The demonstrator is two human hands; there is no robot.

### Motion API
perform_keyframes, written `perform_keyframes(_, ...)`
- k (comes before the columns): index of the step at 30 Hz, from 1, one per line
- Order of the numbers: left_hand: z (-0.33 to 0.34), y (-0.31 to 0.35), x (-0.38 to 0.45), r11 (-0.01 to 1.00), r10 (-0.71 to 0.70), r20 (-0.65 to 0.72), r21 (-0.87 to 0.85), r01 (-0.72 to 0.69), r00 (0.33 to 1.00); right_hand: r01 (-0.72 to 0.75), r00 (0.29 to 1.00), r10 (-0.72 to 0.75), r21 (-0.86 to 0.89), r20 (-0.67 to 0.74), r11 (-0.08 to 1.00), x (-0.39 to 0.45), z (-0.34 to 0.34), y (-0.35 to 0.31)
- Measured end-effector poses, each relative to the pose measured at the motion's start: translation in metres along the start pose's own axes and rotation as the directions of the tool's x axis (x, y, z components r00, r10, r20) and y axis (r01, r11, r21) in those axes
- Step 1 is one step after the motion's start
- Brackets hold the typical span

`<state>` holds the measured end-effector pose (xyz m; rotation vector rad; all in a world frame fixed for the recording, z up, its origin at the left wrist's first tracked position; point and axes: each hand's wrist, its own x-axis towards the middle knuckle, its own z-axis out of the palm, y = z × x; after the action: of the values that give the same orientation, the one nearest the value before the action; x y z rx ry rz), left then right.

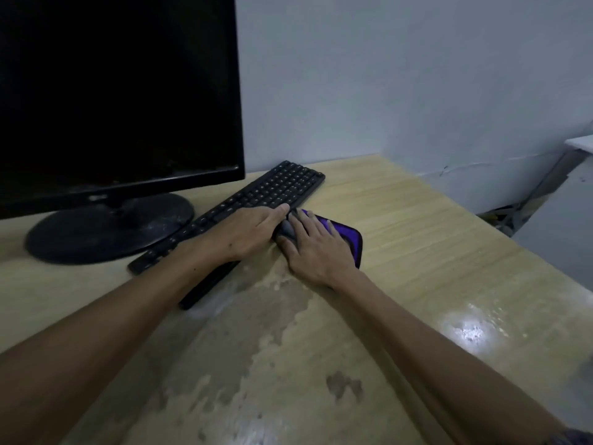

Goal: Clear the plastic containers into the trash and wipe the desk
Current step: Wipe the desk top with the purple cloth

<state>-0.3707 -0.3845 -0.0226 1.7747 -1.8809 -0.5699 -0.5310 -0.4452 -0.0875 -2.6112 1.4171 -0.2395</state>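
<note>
Desk (417,220) of pale wood-grain laminate shows wet wiping streaks and no plastic containers, so wiping appears under way; left hand (253,229) lies flat on black keyboard (272,191), right hand (316,248) flat over purple-edged mouse pad (345,234), which next needs shifting.

Pale blue-grey wall (401,75) (dim light)

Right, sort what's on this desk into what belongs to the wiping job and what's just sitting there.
Part of the job:
- desk, wet patches on it
- left hand
- right hand

Just there:
- monitor
- keyboard, under the left hand
- purple mouse pad, under the right hand
- dark mouse

No plastic containers in view.
</note>
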Motion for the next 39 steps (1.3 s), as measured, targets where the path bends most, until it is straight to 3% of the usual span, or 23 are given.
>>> perform_keyframes(14, -0.014, -0.024, -0.191, 0.996, -0.065, -0.081, 0.053, 0.070, 0.995, 0.083, 0.995, -0.086, 0.067, 0.047, 0.994, -0.118, 0.012, -0.102)
perform_keyframes(20, -0.028, -0.043, -0.238, 0.994, -0.080, -0.225, 0.060, 0.096, 0.971, 0.103, 0.990, -0.113, 0.109, 0.089, 0.989, -0.158, 0.015, -0.148)
perform_keyframes(30, -0.063, -0.069, -0.319, 0.975, -0.181, -0.206, 0.090, 0.203, 0.962, 0.262, 0.956, -0.282, 0.201, 0.077, 0.944, -0.223, 0.043, -0.271)
perform_keyframes(34, -0.098, -0.089, -0.360, 0.932, -0.336, -0.242, 0.049, 0.358, 0.910, 0.418, 0.888, -0.448, 0.227, 0.103, 0.880, -0.242, 0.058, -0.329)
perform_keyframes(39, -0.128, -0.119, -0.419, 0.895, -0.426, -0.261, 0.016, 0.445, 0.866, 0.662, 0.678, -0.721, 0.307, 0.143, 0.684, -0.252, 0.064, -0.406)
